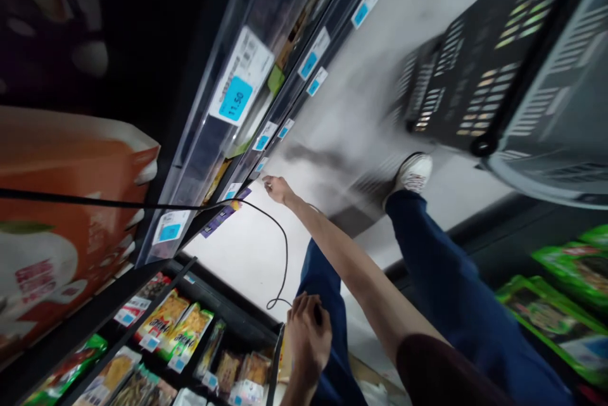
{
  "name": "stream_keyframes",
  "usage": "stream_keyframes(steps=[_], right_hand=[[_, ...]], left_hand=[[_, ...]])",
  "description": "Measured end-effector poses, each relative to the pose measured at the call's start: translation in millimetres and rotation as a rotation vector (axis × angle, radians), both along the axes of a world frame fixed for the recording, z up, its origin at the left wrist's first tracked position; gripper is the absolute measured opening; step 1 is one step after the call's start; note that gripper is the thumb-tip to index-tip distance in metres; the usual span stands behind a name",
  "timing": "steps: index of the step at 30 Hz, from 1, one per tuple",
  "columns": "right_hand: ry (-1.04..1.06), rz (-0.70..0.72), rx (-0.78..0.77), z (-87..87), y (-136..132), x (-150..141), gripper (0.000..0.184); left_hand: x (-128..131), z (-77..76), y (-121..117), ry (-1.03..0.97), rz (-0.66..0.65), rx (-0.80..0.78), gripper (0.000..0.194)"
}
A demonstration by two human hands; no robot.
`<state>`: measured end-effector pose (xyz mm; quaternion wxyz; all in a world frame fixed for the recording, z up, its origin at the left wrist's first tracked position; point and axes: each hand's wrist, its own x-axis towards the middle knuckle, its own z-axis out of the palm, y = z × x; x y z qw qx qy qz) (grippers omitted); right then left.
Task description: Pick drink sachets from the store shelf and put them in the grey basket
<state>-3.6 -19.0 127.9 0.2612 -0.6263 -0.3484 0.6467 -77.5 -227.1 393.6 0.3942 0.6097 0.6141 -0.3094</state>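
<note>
My left hand [308, 333] is low in the view, above my blue trouser leg. Its fingers are curled around something dark that I cannot make out. A thin black cable [286, 247] loops down to this hand. My right arm stretches forward from a dark sleeve, and my right hand [279, 189] is near the lower shelf edge with its price labels [265, 137]. Its fingers are slightly bent and apart, with nothing visible in them. Beside it a purple strip [223, 219] runs along the bottom shelf.
A grey shopping basket [468, 86] stands at the upper right, near my white shoe [415, 171]. Orange packages [80, 203] fill the shelf at left. Bagged snacks [187, 333] lie in a rack below, and green packs [555, 317] at right. The pale floor [256, 254] lies between.
</note>
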Motion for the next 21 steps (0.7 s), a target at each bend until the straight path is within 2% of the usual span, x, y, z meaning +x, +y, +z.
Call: stream_keyframes(steps=[4,9,12,15,17,18,20,21], right_hand=[[-0.085,0.069,-0.085,36.6,-61,68,0.027],[-0.087,0.023,-0.065,98.1,-123,183,0.026],[0.049,-0.140,0.041,143.1,-144,257,0.021],[0.111,-0.422,0.117,175.1,-154,333,0.021],[-0.043,-0.672,0.161,176.6,-157,385,0.023],[-0.167,-0.789,0.178,170.0,-159,411,0.023],[-0.443,-0.905,0.162,143.7,-164,462,0.024],[-0.577,-0.865,0.118,125.6,-167,484,0.023]], left_hand=[[15,1.6,2,0.030,-0.070,-0.015,0.026],[50,3.9,2,0.095,-0.164,-0.044,0.022],[74,5.8,3,0.130,-0.227,-0.052,0.020],[93,4.5,4,0.170,-0.277,-0.072,0.020],[102,1.4,5,0.203,-0.311,-0.095,0.021],[105,-0.6,6,0.218,-0.326,-0.108,0.021],[111,-5.3,7,0.232,-0.356,-0.131,0.021],[114,-7.8,7,0.232,-0.368,-0.140,0.022]])
